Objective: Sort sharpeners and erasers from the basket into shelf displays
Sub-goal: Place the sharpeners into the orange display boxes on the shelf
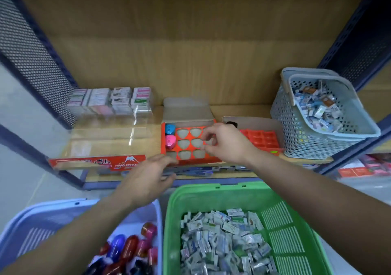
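On the shelf (243, 110), a clear case (105, 139) lies at 9 o'clock of the sharpener tray (163, 139), with a second tray (264, 140) and a basket (300, 133) at 3. Before the shelf sit a sharpener bin (42, 221) at 7 and an eraser bin (285, 221) at 5.

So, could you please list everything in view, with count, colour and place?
slotted tray: one, orange, shelf centre
blue sharpener: one, tray's back-left slot
pink sharpener: one, slot in front
second tray: one, orange, right of first
grey basket: one, shelf right, packets inside
green basket: one, foreground, packets inside
lilac basket: one, foreground left, coloured items inside
stacked boxes: several, white-pink, shelf back left
clear display: one, red label, shelf left
left hand: at tray's front
right hand: over tray, fingers curled
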### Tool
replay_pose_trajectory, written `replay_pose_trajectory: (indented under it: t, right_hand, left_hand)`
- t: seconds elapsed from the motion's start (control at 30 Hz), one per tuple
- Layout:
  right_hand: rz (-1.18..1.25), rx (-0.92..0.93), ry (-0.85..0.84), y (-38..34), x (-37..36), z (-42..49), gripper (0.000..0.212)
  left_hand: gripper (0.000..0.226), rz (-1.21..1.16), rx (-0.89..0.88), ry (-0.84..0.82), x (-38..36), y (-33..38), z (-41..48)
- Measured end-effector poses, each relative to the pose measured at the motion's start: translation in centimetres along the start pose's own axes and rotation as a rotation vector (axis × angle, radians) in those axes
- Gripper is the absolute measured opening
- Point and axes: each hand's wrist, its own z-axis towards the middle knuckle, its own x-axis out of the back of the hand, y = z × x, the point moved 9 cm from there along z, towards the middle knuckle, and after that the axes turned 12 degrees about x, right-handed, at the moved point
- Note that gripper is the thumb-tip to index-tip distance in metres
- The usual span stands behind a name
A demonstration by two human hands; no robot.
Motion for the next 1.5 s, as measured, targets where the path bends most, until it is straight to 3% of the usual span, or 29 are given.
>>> replay_pose_trajectory:
  t: [0.13,0.27,0.5,0.63,0.77,0.9,1.23,1.5]
  right_hand:
    - [0.114,0.113,-0.131,-10.4,-7.2,-0.2,0.023]
    - [0.219,0.148,-0.251,-17.1,-16.4,-2.0,0.026]
    - [0.226,-0.031,-0.478,-18.4,-32.7,-2.7,0.048]
    - [0.089,-0.168,-0.562,-15.2,-39.5,-2.6,0.069]
    - [0.030,-0.031,-0.725,-15.3,-45.7,-3.3,0.086]
    - [-0.040,0.052,-0.845,-14.2,-48.9,-4.4,0.102]
    - [0.000,-0.027,-0.685,-13.0,-48.1,-3.1,0.058]
    - [0.221,-0.157,-0.656,-13.4,-48.0,-3.3,0.036]
  left_hand:
    - [0.031,-0.073,0.289,-0.032,0.3,-10.8,-8.3]
    - [0.032,-0.109,0.543,-0.138,-3.8,-19.8,-15.0]
    - [0.049,-0.150,0.705,-0.271,-12.1,-27.5,-19.0]
    - [0.069,-0.110,0.724,-0.293,-16.1,-30.9,-17.6]
    - [0.094,-0.062,0.639,-0.333,-18.9,-33.0,-14.6]
    - [0.105,0.173,0.480,-0.515,-22.0,-33.2,-13.6]
    - [0.060,0.163,0.476,-0.410,-22.1,-33.8,-12.8]
    - [0.048,-0.492,0.774,-0.264,-21.0,-36.4,-14.0]
